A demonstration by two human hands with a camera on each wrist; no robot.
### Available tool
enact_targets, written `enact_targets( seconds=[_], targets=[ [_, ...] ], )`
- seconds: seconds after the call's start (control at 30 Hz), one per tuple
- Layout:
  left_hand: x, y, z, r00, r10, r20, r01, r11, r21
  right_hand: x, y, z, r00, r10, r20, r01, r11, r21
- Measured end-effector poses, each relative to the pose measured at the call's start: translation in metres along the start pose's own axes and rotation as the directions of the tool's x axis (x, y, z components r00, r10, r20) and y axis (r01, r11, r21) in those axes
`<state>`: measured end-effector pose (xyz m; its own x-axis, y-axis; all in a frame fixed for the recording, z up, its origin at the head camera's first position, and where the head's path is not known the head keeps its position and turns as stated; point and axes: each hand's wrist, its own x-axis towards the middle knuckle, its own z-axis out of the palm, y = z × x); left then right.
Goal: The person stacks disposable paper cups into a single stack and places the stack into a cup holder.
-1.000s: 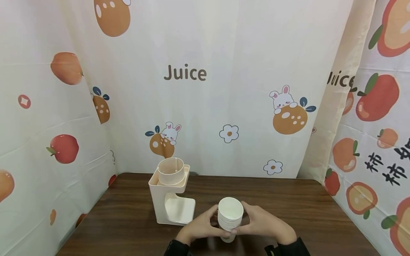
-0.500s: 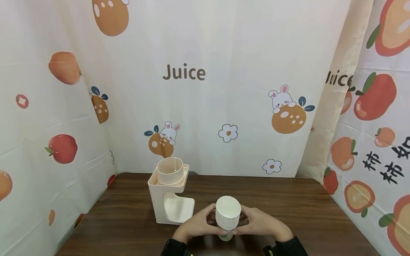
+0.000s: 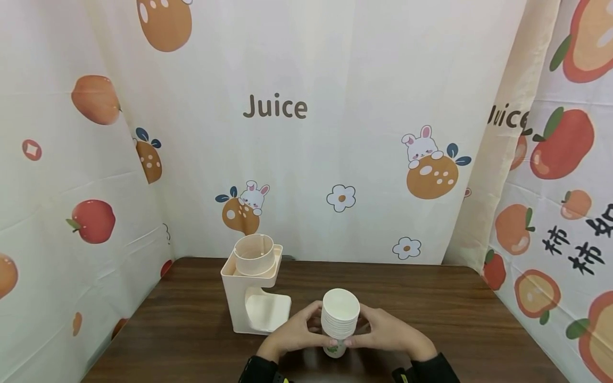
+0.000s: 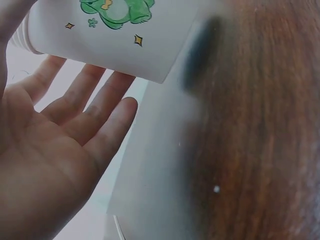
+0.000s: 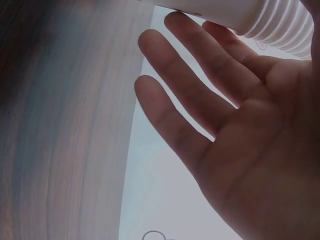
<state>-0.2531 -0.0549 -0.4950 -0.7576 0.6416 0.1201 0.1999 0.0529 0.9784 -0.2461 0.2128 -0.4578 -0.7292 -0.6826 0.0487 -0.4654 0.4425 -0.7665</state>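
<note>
A stack of white paper cups [image 3: 340, 319] stands upright between my two hands, low in the middle of the head view. Its lowest cup carries a green cartoon print [image 4: 120, 11], clear in the left wrist view. My left hand [image 3: 299, 332] holds the stack from the left, thumb across the front and fingers reaching round behind. From the right, my right hand [image 3: 385, 332] holds it the same way, thumb near the other one. The right wrist view shows the ridged stacked rims [image 5: 285, 25] above the fingers, the lower fingers extended away from the cups.
A cream stand [image 3: 237, 298] with a round cup-like holder [image 3: 254, 255] on top and a flat base sits left of my hands, close to the left one. The dark wooden table [image 3: 407, 292] meets a fruit-printed curtain [image 3: 306, 159] at the back and sides.
The cup stack has shifted slightly up and left in the head view, both hands moving with it. More of the lowest cup's print shows below the thumbs. The stand stays put.
</note>
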Motion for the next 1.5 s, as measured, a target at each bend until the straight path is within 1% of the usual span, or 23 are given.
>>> enact_targets(
  seconds=[0.23, 0.47, 0.6, 0.73, 0.87, 1.0, 1.23, 1.37, 1.5],
  targets=[
    [0.001, 0.004, -0.001, 0.999, 0.019, -0.036, -0.021, 0.999, -0.035, 0.001, -0.006, 0.000, 0.997, 0.015, -0.070, -0.011, 0.999, 0.053],
    [0.001, 0.012, -0.001, 0.995, 0.033, -0.098, -0.032, 0.999, 0.020, 0.002, -0.013, 0.001, 0.991, -0.005, -0.131, 0.013, 0.998, 0.055],
    [0.001, 0.016, -0.001, 0.991, 0.045, -0.123, -0.041, 0.998, 0.041, 0.003, -0.017, 0.000, 0.989, -0.014, -0.144, 0.022, 0.998, 0.058],
    [0.001, 0.021, 0.000, 0.989, 0.063, -0.135, -0.059, 0.998, 0.036, 0.002, -0.021, 0.000, 0.989, -0.020, -0.147, 0.029, 0.998, 0.059],
    [0.000, 0.026, 0.001, 0.985, 0.086, -0.147, -0.080, 0.996, 0.046, 0.002, -0.025, 0.000, 0.984, -0.047, -0.170, 0.055, 0.997, 0.044],
    [0.000, 0.032, 0.002, 0.979, 0.106, -0.173, -0.097, 0.994, 0.059, 0.002, -0.029, 0.000, 0.977, -0.076, -0.201, 0.085, 0.996, 0.036],
    [0.001, 0.041, 0.005, 0.970, 0.129, -0.205, -0.123, 0.992, 0.042, 0.003, -0.030, 0.001, 0.970, -0.099, -0.222, 0.121, 0.989, 0.088],
    [0.001, 0.045, 0.006, 0.969, 0.139, -0.207, -0.136, 0.990, 0.026, 0.005, -0.031, 0.001, 0.967, -0.110, -0.232, 0.140, 0.983, 0.116],
    [0.000, 0.048, 0.006, 0.968, 0.148, -0.203, -0.146, 0.989, 0.024, 0.006, -0.032, 0.001, 0.964, -0.105, -0.243, 0.136, 0.984, 0.113]
  ],
)
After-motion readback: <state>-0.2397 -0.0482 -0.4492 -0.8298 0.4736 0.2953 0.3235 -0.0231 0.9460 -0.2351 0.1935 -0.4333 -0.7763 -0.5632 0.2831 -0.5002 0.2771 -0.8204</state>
